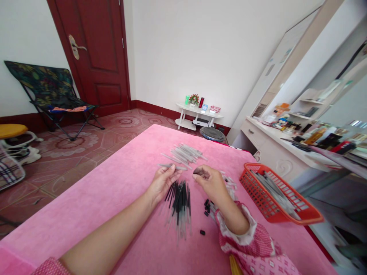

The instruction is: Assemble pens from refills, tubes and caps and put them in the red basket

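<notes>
My left hand [163, 181] pinches a slim grey pen barrel [181, 168], held roughly level above the pink cloth. Across from its tip, my right hand [210, 181] has thumb and fingers closed on a small black piece [195, 173], possibly a pen cap; the fingers partly cover it. Between my forearms lies a fanned heap of pen refills [181, 200] with dark and clear sections. Beyond my hands is a pile of grey pen barrels [187, 153]. Beside my right wrist are small black pieces [207, 208] and whitish clear pieces [231, 184], partly hidden. One black piece [202, 232] lies alone nearer me.
A red plastic basket [258, 198] holding grey pen parts [276, 191] stands at the table's right side. The pink cloth [114, 198] covers the table. Beyond it are a dressing table [275, 152], a low white stand [186, 110] and a folding chair [48, 88].
</notes>
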Motion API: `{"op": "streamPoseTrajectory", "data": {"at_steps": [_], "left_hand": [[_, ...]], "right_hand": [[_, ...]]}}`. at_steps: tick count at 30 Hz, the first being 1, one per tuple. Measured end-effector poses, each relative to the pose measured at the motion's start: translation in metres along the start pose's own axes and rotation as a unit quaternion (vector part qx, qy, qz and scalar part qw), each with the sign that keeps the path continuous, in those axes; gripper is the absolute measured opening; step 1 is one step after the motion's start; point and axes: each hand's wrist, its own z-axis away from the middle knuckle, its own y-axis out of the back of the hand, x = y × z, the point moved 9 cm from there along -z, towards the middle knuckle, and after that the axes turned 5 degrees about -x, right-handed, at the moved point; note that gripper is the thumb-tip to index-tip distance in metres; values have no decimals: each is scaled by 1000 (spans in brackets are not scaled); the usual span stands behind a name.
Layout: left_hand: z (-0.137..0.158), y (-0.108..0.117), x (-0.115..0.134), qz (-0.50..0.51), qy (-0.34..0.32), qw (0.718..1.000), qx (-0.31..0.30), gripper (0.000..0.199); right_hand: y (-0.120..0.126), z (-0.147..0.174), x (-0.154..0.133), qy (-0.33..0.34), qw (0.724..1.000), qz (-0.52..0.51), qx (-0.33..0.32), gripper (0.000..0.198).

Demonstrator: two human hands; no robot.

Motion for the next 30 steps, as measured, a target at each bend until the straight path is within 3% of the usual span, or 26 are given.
{"op": "streamPoseTrajectory", "data": {"at_steps": [12,30], "left_hand": [[4,-7,-5,-44,12,999,-12,20],[5,-5,-3,-67,3,998,1,22]], "right_hand": [[2,7,-6,10,996,-51,70,6],[1,8,-5,20,997,-20,73,13]]}}
